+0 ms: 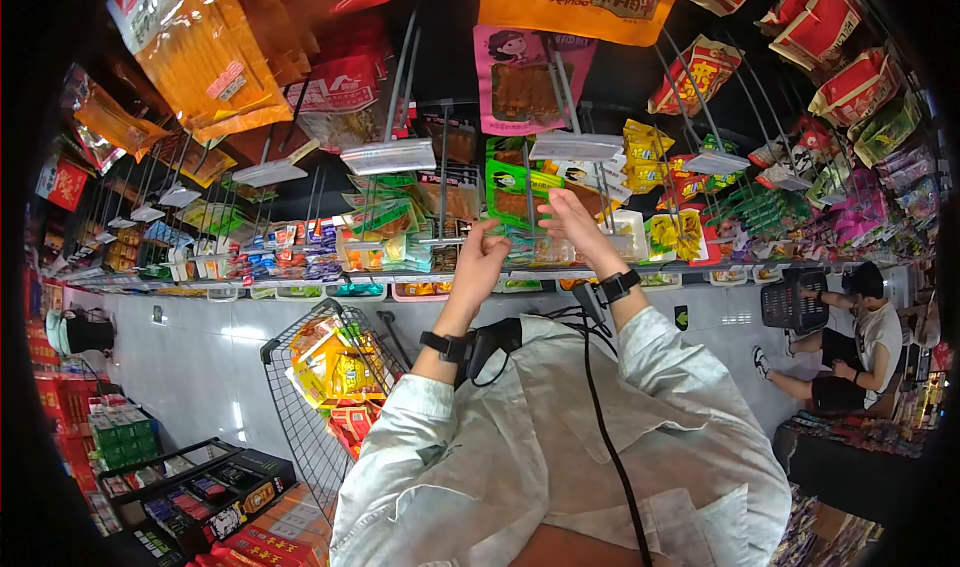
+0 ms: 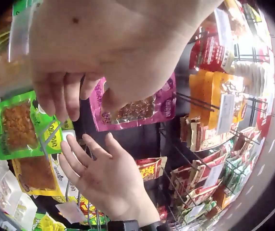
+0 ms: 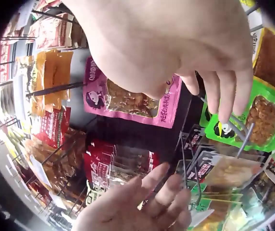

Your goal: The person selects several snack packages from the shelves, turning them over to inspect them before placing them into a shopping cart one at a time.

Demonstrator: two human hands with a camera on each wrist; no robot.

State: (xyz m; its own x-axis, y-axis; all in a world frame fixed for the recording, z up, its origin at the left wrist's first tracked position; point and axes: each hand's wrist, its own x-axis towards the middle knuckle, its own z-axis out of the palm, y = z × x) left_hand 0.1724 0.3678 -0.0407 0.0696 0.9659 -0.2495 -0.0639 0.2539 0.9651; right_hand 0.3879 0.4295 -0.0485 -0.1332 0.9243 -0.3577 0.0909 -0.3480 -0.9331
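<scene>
Both of my hands are raised side by side before a rack of hanging snack packets, with nothing held in either. The left hand [image 1: 482,255] has loosely bent fingers; in the right wrist view it is palm up. My right hand [image 1: 580,231] has its fingers extended, and its fingertips overlap a metal hook [image 3: 236,126] and a green packet [image 3: 262,115] with a panda picture in the right wrist view. A pink packet [image 1: 530,79] hangs above the hands. The green packet also shows in the left wrist view, left of the left hand's fingers.
A wire shopping cart [image 1: 285,392] holding yellow and red packets stands at left behind the left arm. Metal hooks with price tags [image 1: 388,157] stick out from the rack. At right, a person [image 1: 865,352] sits low beside a dark basket [image 1: 793,302].
</scene>
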